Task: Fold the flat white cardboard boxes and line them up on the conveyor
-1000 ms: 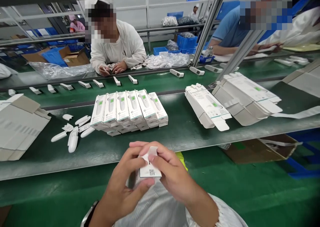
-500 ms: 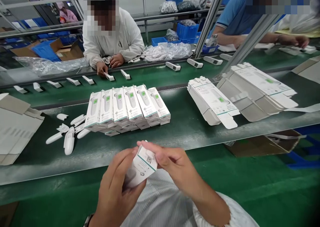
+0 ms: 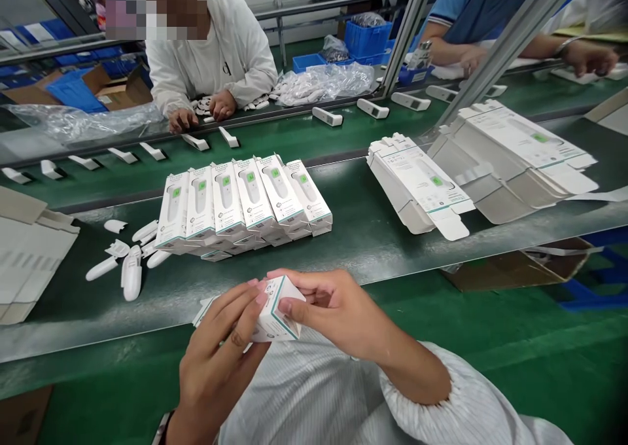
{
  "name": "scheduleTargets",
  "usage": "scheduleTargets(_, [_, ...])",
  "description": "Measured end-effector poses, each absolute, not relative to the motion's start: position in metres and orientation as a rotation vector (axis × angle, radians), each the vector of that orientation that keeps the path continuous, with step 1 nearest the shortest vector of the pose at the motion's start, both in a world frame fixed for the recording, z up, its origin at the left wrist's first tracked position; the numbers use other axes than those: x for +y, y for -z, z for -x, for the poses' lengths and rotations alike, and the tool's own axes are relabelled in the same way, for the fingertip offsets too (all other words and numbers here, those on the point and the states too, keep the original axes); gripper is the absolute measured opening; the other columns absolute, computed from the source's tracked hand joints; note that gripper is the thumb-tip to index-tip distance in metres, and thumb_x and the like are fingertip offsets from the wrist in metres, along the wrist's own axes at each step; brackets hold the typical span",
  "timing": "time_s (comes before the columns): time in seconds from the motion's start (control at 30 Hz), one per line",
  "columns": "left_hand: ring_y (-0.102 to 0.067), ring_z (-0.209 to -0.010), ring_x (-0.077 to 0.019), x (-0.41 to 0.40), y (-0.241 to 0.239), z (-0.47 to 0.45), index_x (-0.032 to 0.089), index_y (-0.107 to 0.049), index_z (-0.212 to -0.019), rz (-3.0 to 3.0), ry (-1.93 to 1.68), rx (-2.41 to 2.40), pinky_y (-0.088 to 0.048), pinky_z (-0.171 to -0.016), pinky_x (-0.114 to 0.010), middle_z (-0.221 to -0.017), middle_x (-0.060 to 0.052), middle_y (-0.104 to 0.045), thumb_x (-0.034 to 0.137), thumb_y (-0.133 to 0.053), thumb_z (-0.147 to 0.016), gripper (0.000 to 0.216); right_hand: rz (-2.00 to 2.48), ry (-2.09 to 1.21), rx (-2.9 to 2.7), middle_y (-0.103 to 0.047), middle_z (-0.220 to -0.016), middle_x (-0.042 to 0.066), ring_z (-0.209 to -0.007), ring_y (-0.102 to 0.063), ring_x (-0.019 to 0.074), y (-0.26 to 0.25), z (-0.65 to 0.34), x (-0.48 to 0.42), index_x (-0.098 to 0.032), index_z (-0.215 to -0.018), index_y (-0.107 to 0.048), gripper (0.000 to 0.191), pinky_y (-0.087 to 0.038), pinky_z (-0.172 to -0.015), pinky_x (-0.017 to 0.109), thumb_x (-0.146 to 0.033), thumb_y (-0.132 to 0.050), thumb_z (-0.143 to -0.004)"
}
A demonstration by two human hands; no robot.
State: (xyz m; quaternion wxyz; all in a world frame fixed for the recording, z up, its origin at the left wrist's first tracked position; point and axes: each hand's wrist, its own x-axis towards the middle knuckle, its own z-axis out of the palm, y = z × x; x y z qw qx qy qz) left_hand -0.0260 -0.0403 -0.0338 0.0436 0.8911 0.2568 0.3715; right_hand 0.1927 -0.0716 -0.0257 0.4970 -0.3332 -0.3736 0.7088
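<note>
Since the earlier frame, the carton (image 3: 277,325) has been turned: its code-printed end, tilted upward then, is now pointed to the right, and its long body is laid more nearly crosswise. It is held above the wearer's lap, just off the near edge of the green bench (image 3: 353,229). By the left hand (image 3: 223,343) the body is wrapped, fingers laid nearly side by side over the upper face; the left thumb cannot be made out. By the right hand (image 3: 346,314) the end is pinched, thumb pressed to the end panel, index finger stretched along the far edge, remaining fingers curled. Judged step: end flap being seated. Pressure is best applied flat and evenly, corners kept square, since thin board would probably crease under a hard thumb; the body should be steadied without squeezing. Materials: carton of smooth white card, crisp-edged, teal line at the end. Matching printed cartons (image 3: 228,204) are stacked in a leaning row; glossy, rounded plastic shells (image 3: 131,273) are scattered beside them.
</note>
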Motion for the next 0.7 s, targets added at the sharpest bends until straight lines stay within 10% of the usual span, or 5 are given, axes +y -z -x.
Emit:
scheduleTargets(0.57, [-0.073,-0.132,-0.0279,-0.026,0.039,0.036,0.019,-0.062,-0.156,-2.623,-1.062,0.733,-0.064,-0.112,-0.043,-0.138,-0.016,-0.074,-0.009,-0.081,-0.088,0.075,0.971,-1.697,-0.993,-0.074,-0.153,0.012,-0.124,-0.077,0.0344,0.024,-0.202,-0.068,-0.015,-0.137,-0.083,0.048,-0.058,-0.107,0.045,-0.05,-0.074,-0.105])
scheduleTargets(0.7, [-0.076,-0.128,-0.0266,-0.023,0.034,0.042,0.025,-0.058,-0.161,-2.621,-0.995,0.818,-0.066,-0.106,-0.036,-0.141,-0.014,-0.075,0.002,-0.076,-0.098,0.07,0.856,-1.8,-1.08,-0.07,-0.159,0.013,-0.141,-0.07,0.0327,0.018,-0.209,-0.065,-0.024,-0.174,-0.044,0.082,-0.056,-0.117,0.045,-0.05,-0.077,-0.104])
